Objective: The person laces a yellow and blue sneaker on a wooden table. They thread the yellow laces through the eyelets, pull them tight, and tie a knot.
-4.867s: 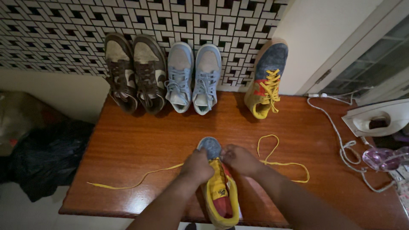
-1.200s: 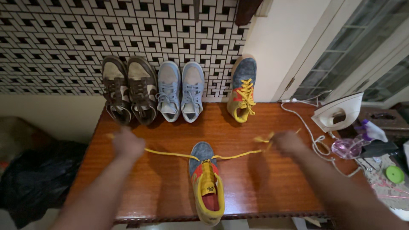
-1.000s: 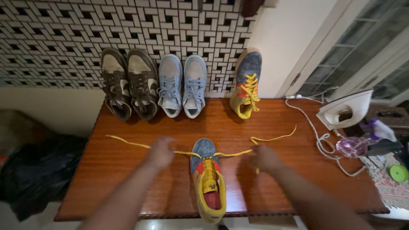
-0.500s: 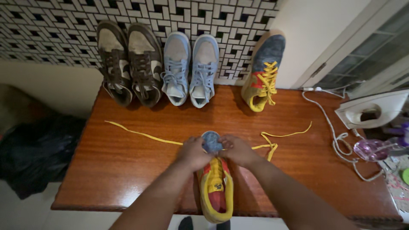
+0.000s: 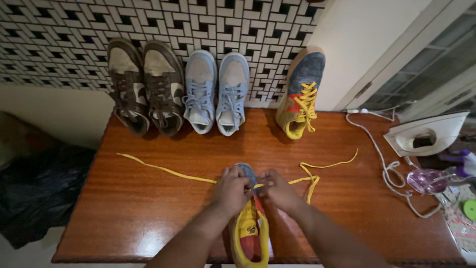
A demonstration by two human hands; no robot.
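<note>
Head view: my left hand (image 5: 230,188) and right hand (image 5: 277,188) meet over the toe end of the yellow, red and grey-blue sneaker (image 5: 249,226), which lies near the front edge of the glossy reddish wooden counter (image 5: 148,208). Both grips are pinched on the flat yellow shoelace (image 5: 163,170) at the eyelets, though the exact fingertip contact is too small to tell. One loose end trails far left, the other lies looped to the right. I judge the lace could slip back out of an eyelet if my pinch loosens, or go in twisted, since it is flat and limp. The toe looks like soft, fuzzy suede; the counter is slick enough for the shoe to slide.
</note>
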